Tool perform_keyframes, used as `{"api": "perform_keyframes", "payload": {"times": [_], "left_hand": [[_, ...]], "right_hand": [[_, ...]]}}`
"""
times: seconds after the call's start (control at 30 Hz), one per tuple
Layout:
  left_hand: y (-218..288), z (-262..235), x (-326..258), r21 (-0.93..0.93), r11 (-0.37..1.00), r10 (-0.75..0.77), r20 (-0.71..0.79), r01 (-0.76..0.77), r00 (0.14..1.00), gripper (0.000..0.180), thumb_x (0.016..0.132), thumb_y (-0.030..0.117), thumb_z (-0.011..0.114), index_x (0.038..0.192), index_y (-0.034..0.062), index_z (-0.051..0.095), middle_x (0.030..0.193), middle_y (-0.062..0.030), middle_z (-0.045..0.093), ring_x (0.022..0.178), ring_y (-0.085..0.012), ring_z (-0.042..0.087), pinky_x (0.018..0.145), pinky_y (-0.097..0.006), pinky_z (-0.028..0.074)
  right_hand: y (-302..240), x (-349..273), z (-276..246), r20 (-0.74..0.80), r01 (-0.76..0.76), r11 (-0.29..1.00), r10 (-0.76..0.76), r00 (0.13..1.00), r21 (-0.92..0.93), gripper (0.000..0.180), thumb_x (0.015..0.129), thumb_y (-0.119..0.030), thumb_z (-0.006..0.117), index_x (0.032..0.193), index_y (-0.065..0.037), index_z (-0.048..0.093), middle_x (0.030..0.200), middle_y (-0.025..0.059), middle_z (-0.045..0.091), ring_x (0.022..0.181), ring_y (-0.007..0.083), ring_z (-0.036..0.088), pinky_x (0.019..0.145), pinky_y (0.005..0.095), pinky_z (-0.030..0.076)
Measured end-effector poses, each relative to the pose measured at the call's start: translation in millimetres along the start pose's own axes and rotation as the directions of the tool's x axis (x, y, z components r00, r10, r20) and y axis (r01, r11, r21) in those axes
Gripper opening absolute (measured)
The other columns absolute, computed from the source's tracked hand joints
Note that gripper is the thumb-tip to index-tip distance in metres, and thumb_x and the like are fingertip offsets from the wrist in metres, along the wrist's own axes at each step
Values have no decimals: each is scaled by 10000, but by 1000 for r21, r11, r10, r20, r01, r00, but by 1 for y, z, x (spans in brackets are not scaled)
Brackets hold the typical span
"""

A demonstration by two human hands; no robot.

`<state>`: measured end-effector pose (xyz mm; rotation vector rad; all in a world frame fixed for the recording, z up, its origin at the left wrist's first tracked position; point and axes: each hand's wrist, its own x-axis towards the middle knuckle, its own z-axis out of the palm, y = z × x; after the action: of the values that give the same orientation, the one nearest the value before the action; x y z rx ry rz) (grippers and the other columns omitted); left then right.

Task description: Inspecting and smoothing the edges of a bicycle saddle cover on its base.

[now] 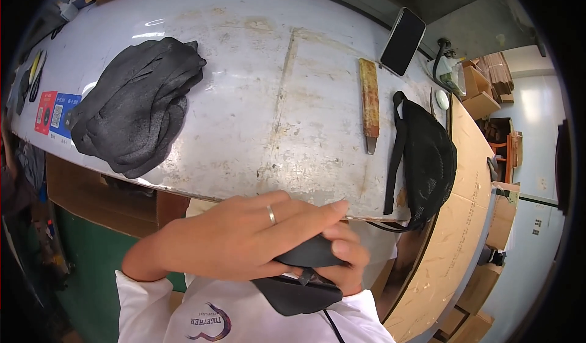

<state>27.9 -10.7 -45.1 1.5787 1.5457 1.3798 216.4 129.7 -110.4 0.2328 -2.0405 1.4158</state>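
Note:
Close to my chest, my left hand lies across the top of a smooth, dark grey piece, its fingers stretched together and a ring on one of them. My right hand curls its fingers round the piece's right side. Most of the piece is hidden between the two hands; it looks like the same material as the lump on the table. That large, folded, dark grey clay-like lump rests on the left of the white table, apart from both hands.
A flat tool with a worn handle lies at the right, near a leaning phone and a black mesh item with a strap. Red and blue printed cards sit left. Cardboard borders the right edge. A black object with a cable hangs at my chest.

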Motion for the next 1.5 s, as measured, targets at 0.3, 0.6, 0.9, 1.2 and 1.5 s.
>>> {"api": "perform_keyframes", "payload": {"times": [0.3,0.6,0.9,1.2,1.5], "left_hand": [[-6,7,-9,423,894,216,-120,-147,969,360,725,278,775,1013,71,717,941,-13,630,675,-184,507,510,-267,440],[-10,11,-14,416,884,298,-146,-214,944,314,670,277,812,933,130,726,859,38,594,593,-146,462,431,-228,358],[-1,15,-16,587,776,384,-151,-230,911,344,650,257,801,965,142,727,870,50,604,604,-144,428,434,-229,335],[12,37,-16,355,933,154,-244,-60,958,656,671,-1,754,1277,-103,525,1157,-170,578,893,-246,554,717,-298,481],[1,24,-27,131,979,-108,-324,158,940,917,811,-65,672,1520,-67,91,1385,-301,408,1214,-327,506,1027,-407,408]], "right_hand": [[10,18,8,-123,114,924,-169,978,-364,261,866,-406,705,817,-158,640,1179,37,557,1185,285,492,1020,488,434],[14,29,34,-357,272,867,-432,828,-418,293,905,-374,663,745,-139,590,1063,42,428,1021,246,485,897,481,483],[10,35,4,-55,-35,989,43,998,145,418,724,-419,841,887,-97,630,1196,135,457,1155,339,512,949,527,468],[27,27,32,-376,1,933,145,915,360,1091,637,-453,890,1481,-180,256,1460,259,361,1381,402,358,1149,521,259],[25,23,8,-411,-219,865,420,809,452,380,930,-345,660,1112,-59,488,1061,168,598,969,250,582,866,375,480]]}}
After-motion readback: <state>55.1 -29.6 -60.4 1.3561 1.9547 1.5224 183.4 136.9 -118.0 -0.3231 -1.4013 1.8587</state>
